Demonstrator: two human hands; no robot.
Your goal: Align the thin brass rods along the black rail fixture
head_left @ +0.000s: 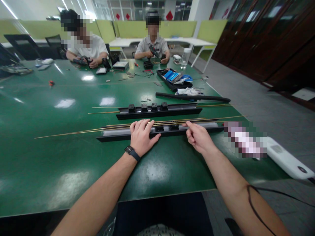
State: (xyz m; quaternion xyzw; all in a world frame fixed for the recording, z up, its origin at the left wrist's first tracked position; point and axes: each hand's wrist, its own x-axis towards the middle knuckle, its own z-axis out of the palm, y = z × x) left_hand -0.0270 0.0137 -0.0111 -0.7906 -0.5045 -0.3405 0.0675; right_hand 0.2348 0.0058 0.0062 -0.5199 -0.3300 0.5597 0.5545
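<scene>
Where rods lie, green table, grey floor

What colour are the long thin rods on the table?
The rods are golden, like brass; the head view shows them best.

No writing can be read anywhere. The red diamond-shaped signs on the far glass wall are too small to make out. The blue packets in the black tray on the far right of the tabletop show no legible print. The marking on the white flat device at the near right is blurred. The near long black rail carries no mark that can be made out.
</scene>
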